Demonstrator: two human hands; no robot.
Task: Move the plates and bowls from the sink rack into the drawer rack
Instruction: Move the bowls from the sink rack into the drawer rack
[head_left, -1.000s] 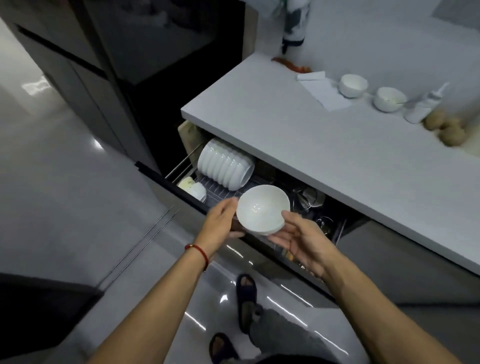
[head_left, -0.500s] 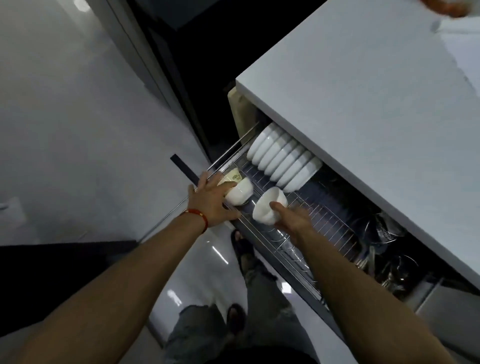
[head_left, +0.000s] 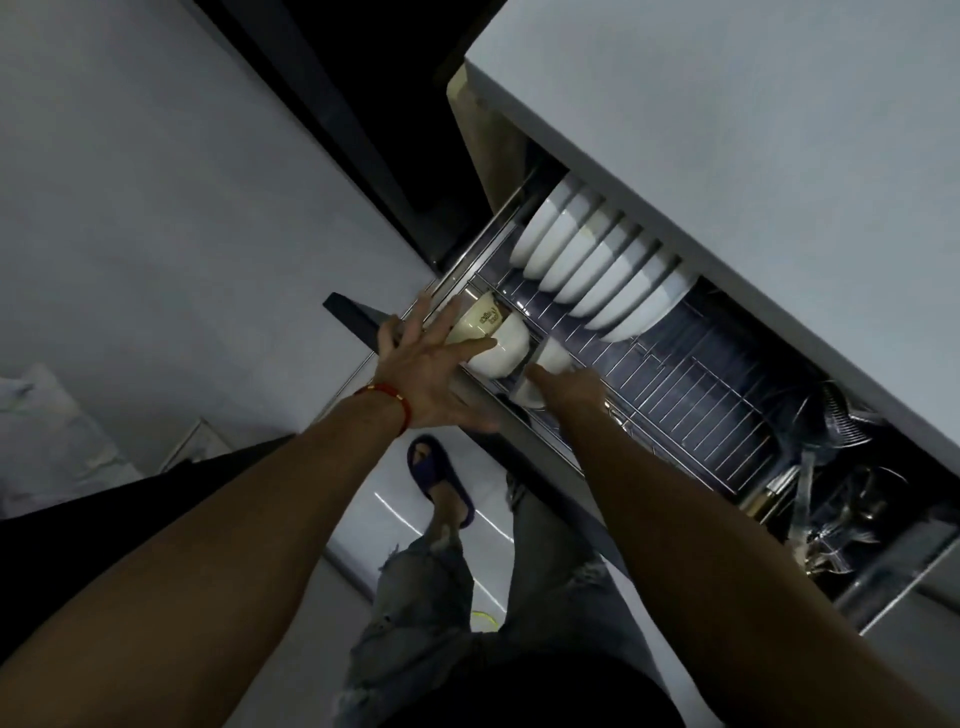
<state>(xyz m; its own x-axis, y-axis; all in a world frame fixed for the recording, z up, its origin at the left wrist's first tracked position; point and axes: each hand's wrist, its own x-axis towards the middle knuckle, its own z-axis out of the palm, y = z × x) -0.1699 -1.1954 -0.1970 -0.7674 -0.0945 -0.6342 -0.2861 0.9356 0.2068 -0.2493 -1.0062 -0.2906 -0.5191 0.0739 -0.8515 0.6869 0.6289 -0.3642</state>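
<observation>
Small white ceramic bowl (head_left: 540, 374), gripped by right hand (head_left: 569, 387); seat upright between chrome wire drawer rack (head_left: 691, 395) tines while left hand (head_left: 431, 374), fingers spread, steadies neighbouring white bowl (head_left: 501, 345)

Dim light fills the room. A pale grey worktop (head_left: 753, 130) fills the upper right, its near edge running diagonally. A glossy grey floor (head_left: 156, 208) spreads to the left, with bright streaks of reflected light near the bottom centre. A dark cabinet front (head_left: 322, 93) stands at the far top centre
</observation>
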